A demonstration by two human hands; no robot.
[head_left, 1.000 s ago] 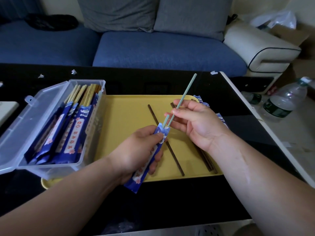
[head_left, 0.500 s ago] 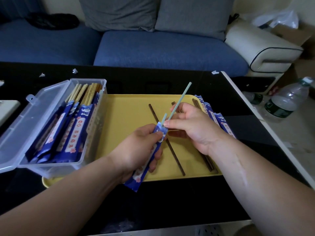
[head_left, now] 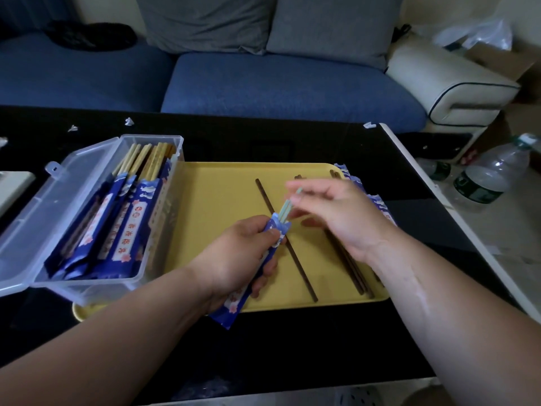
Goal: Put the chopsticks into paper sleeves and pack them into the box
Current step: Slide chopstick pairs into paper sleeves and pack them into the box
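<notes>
Your left hand [head_left: 243, 259] gripped a blue paper sleeve [head_left: 234, 303] round its upper half, thumb near the mouth and fingers curled under it. The sleeve was printed with white clouds at the top and a pink flower near the bottom, and it slanted from the grip down toward you, its lower end hanging past the near edge of the yellow tray [head_left: 222, 206]. A pair of pale green chopsticks [head_left: 285, 208] stood only a short way out of the mouth, just above your thumb. Your right hand [head_left: 336, 221] sat at their upper ends, index finger above and thumb below. It was blurred, so you could not tell whether it pinched the tips or merely pressed on them.

Directly beneath the grip a loose dark brown chopstick [head_left: 301, 273] lay diagonally on the tray. More dark chopsticks [head_left: 348, 265] lay under your right wrist, and empty sleeves [head_left: 377, 203] lay beyond that hand along the tray's right edge. To the left of the grip was bare tray, then the clear box [head_left: 87, 284], its lid [head_left: 38, 206] thrown open leftward and its right wall beside the tray's left edge. Filled sleeves [head_left: 128, 230] were packed inside with wooden ends showing. Nearer you than the grip lay bare black table [head_left: 307, 347].
</notes>
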